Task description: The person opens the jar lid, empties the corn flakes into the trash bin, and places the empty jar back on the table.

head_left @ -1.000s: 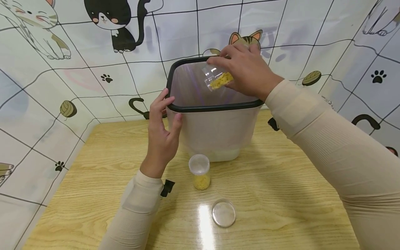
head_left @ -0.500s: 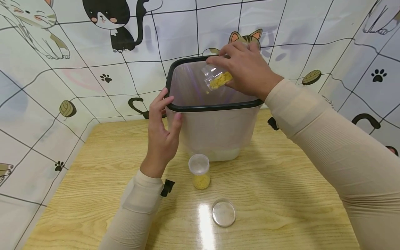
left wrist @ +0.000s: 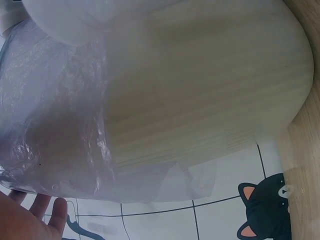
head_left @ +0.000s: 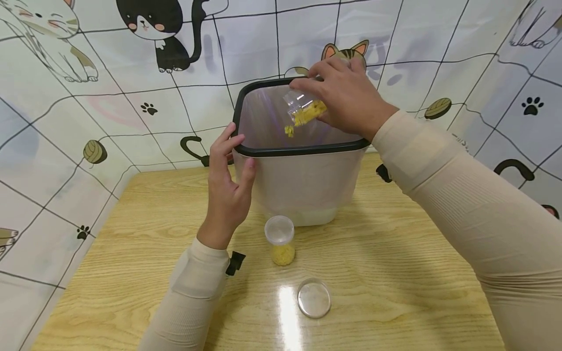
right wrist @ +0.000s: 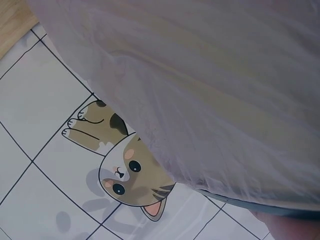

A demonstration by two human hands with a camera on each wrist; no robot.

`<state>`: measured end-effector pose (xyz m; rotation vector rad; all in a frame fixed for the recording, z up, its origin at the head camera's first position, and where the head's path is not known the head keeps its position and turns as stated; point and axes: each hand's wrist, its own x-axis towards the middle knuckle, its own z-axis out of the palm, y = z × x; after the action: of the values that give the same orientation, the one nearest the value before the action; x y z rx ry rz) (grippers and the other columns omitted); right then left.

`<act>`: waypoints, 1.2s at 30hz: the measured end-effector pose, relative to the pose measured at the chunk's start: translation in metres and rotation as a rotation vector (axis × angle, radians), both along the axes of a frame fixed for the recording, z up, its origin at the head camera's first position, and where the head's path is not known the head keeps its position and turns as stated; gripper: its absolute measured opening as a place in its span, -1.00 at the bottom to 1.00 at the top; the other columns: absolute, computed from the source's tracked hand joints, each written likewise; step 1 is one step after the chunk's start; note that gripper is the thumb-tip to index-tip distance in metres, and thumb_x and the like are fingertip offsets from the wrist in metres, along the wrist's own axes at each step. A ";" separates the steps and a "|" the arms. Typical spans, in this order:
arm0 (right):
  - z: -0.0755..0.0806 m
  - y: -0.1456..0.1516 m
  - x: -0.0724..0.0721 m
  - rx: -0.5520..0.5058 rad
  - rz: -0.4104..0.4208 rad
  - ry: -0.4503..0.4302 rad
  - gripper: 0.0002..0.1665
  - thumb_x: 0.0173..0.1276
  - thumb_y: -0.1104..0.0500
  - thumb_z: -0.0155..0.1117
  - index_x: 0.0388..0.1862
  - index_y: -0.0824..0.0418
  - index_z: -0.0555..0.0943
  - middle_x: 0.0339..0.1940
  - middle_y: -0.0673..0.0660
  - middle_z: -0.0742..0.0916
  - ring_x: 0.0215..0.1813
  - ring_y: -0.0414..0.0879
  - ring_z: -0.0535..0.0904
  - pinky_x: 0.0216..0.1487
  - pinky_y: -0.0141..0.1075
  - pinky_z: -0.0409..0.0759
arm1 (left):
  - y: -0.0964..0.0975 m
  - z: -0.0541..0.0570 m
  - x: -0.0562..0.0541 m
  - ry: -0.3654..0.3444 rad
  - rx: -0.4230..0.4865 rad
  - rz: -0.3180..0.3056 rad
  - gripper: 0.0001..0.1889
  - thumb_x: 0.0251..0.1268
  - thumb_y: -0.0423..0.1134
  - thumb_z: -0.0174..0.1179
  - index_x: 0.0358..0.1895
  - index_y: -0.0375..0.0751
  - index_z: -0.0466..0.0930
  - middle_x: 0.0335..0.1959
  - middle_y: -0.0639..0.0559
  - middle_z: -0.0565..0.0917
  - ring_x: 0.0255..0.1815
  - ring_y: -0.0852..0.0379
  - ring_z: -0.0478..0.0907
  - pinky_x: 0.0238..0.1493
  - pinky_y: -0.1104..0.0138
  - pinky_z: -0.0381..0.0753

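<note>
Over the mouth of a trash can (head_left: 307, 183), my right hand (head_left: 351, 100) grips a small clear jar (head_left: 296, 100), tilted with its mouth down and to the left. Small yellow pieces (head_left: 309, 113) lie inside the jar, and a little clump (head_left: 289, 130) of them is in the air below its mouth. My left hand (head_left: 228, 190) rests its extended fingers at the can's left rim. In the left wrist view, those fingertips (left wrist: 59, 212) show beside the thin plastic liner (left wrist: 60, 115). The right wrist view has mostly liner (right wrist: 210, 95), with the right hand (right wrist: 292, 227) partly visible.
A second clear jar (head_left: 280, 239) with yellow contents stands before the can on the wooden table (head_left: 395, 292). Nearer lies a round clear lid (head_left: 313, 298). A white cat-print sheet (head_left: 254, 48) hangs close behind the can's black rim (head_left: 303, 152).
The yellow pieces have slid toward the jar's mouth, and a clump of them has dropped out over the trash can. Both hands have stayed nearly in place.
</note>
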<state>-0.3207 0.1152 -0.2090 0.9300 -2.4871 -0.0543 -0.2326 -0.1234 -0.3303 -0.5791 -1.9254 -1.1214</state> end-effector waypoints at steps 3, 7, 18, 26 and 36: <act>0.000 0.000 0.000 -0.004 0.000 0.001 -0.15 0.13 0.21 0.56 0.41 -0.07 0.45 0.31 0.25 0.56 0.40 0.23 0.36 0.28 0.30 0.23 | 0.000 0.000 0.000 -0.002 0.001 -0.001 -0.42 0.52 0.20 -0.06 0.28 -0.22 0.33 0.49 -0.10 0.31 0.51 0.06 0.27 0.14 0.19 0.33; 0.000 0.001 0.000 -0.006 0.002 -0.002 -0.14 0.12 0.22 0.57 0.41 -0.07 0.45 0.32 0.25 0.56 0.40 0.23 0.36 0.29 0.30 0.23 | 0.001 0.000 0.000 -0.001 0.004 -0.001 -0.41 0.52 0.20 -0.06 0.28 -0.22 0.33 0.49 -0.10 0.32 0.50 0.06 0.27 0.13 0.19 0.33; 0.002 -0.001 0.000 -0.002 0.014 -0.004 -0.14 0.12 0.25 0.56 0.41 -0.06 0.45 0.32 0.26 0.55 0.39 0.24 0.35 0.27 0.30 0.23 | -0.001 0.000 -0.001 0.008 0.011 -0.001 -0.42 0.52 0.21 -0.06 0.28 -0.22 0.33 0.49 -0.09 0.32 0.50 0.06 0.28 0.13 0.19 0.34; 0.000 0.002 0.002 -0.024 0.037 0.013 -0.16 0.12 0.30 0.53 0.38 -0.05 0.47 0.29 0.27 0.57 0.35 0.24 0.39 0.21 0.28 0.26 | 0.001 -0.001 -0.001 0.005 0.008 -0.014 -0.43 0.52 0.20 -0.05 0.27 -0.22 0.33 0.49 -0.11 0.32 0.50 0.06 0.28 0.13 0.19 0.33; 0.000 -0.001 0.001 0.009 0.009 0.028 -0.15 0.13 0.29 0.53 0.40 -0.05 0.46 0.30 0.28 0.55 0.38 0.23 0.37 0.29 0.31 0.25 | 0.000 -0.001 -0.001 0.011 0.004 0.001 -0.44 0.53 0.17 -0.06 0.28 -0.21 0.33 0.49 -0.12 0.32 0.50 0.06 0.29 0.12 0.20 0.34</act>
<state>-0.3195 0.1145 -0.2087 0.9372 -2.4591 -0.0747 -0.2333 -0.1234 -0.3314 -0.5811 -1.9132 -1.1192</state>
